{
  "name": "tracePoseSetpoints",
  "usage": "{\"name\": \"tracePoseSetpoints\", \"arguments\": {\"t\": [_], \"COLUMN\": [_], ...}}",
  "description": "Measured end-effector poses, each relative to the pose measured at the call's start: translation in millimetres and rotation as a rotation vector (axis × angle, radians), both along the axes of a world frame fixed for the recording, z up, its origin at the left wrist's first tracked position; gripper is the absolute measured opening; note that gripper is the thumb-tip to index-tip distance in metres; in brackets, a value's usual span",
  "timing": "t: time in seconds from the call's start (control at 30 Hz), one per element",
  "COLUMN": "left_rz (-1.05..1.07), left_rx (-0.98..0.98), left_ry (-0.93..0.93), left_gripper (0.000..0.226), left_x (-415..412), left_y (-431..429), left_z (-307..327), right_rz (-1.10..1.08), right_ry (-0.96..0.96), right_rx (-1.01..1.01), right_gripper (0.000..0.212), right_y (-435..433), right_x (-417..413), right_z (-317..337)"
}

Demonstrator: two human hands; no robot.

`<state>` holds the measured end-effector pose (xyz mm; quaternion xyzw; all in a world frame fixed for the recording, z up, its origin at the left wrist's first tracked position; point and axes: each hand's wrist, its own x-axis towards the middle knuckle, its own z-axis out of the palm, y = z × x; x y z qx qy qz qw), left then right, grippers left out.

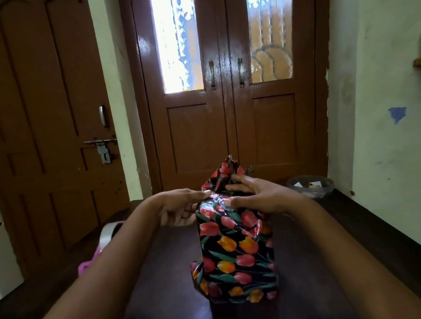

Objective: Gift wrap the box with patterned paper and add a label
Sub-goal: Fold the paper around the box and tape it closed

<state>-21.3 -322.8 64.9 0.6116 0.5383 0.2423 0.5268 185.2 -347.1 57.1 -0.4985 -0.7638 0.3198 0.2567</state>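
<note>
A tall box (pixel 235 253) wrapped in black paper with red and orange tulips stands upright on the dark table (pixel 163 278). At its top a triangular paper flap (pixel 227 173) sticks up. My left hand (pixel 180 207) rests against the box's upper left edge, thumb on the folded top. My right hand (pixel 256 196) lies over the top right, fingers spread on the base of the flap and thumb pressing the fold. A loose fold of paper juts out at the box's lower left.
A tape roll (pixel 109 231) and a pink-handled item (pixel 86 265) lie at the table's left, partly behind my left arm. A clear bowl (pixel 311 186) sits at the far right. Brown doors (pixel 227 107) stand behind the table; a wall rises on the right.
</note>
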Motion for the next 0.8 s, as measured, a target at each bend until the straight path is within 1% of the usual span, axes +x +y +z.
{"name": "tracePoseSetpoints", "arguments": {"t": [0.03, 0.07, 0.1, 0.13, 0.17, 0.2, 0.23, 0.27, 0.33, 0.4, 0.47, 0.5, 0.53, 0.6, 0.67, 0.73, 0.8], "left_rz": [0.055, 0.113, 0.15, 0.156, 0.148, 0.145, 0.157, 0.176, 0.192, 0.22, 0.29, 0.315, 0.317, 0.218, -0.02, -0.264, -0.415], "left_rx": [0.003, 0.039, 0.082, 0.125, 0.17, 0.22, 0.267, 0.292, 0.296, 0.259, 0.265, 0.319, 0.413, 0.65, 0.83, 0.898, 0.918], "left_ry": [-0.078, -0.121, -0.119, -0.063, 0.031, 0.139, 0.234, 0.287, 0.275, 0.157, -0.013, -0.085, -0.137, -0.159, -0.091, 0.057, 0.2], "left_gripper": [0.026, 0.039, 0.057, 0.073, 0.084, 0.091, 0.093, 0.091, 0.077, 0.048, 0.02, 0.011, 0.008, 0.008, 0.024, 0.04, 0.059], "left_x": [-2, -1, 0, 5, 13, 21, 28, 33, 35, 28, 17, 12, 8, 2, -1, -1, -1], "left_y": [-3, -1, 0, -1, -3, -3, -3, -1, 1, 0, -4, -6, -9, -20, -40, -57, -62], "left_z": [-1, 0, 2, 5, 10, 12, 13, 13, 11, 8, 2, 0, -2, 1, 7, 10, 4], "right_rz": [-0.007, -0.011, -0.008, -0.005, -0.003, -0.01, -0.018, -0.021, -0.02, -0.006, 0.011, 0.017, 0.019, 0.016, 0.013, -0.007, -0.062], "right_ry": [-0.001, -0.011, -0.018, -0.024, -0.029, -0.029, -0.028, -0.023, -0.002, 0.009, 0.014, 0.032, 0.073, 0.245, 0.432, 0.53, 0.549], "right_rx": [-0.008, -0.013, -0.014, -0.01, 0.0, 0.016, 0.037, 0.046, 0.03, 0.013, 0.017, 0.03, 0.041, 0.047, 0.079, 0.199, 0.354], "right_gripper": [0.089, 0.088, 0.085, 0.082, 0.08, 0.078, 0.078, 0.079, 0.082, 0.082, 0.075, 0.069, 0.062, 0.052, 0.05, 0.046, 0.045], "right_y": [-1, -2, -4, -6, -9, -11, -12, -13, -11, -9, -9, -9, -11, -16, -17, -20, -24], "right_x": [0, 0, -1, -1, -1, -1, -2, -1, 0, 0, 1, 1, 2, 6, 11, 14, 15], "right_z": [0, 1, 2, 3, 5, 4, 5, 4, 3, 3, 2, 2, 2, 0, -4, -10, -17]}}
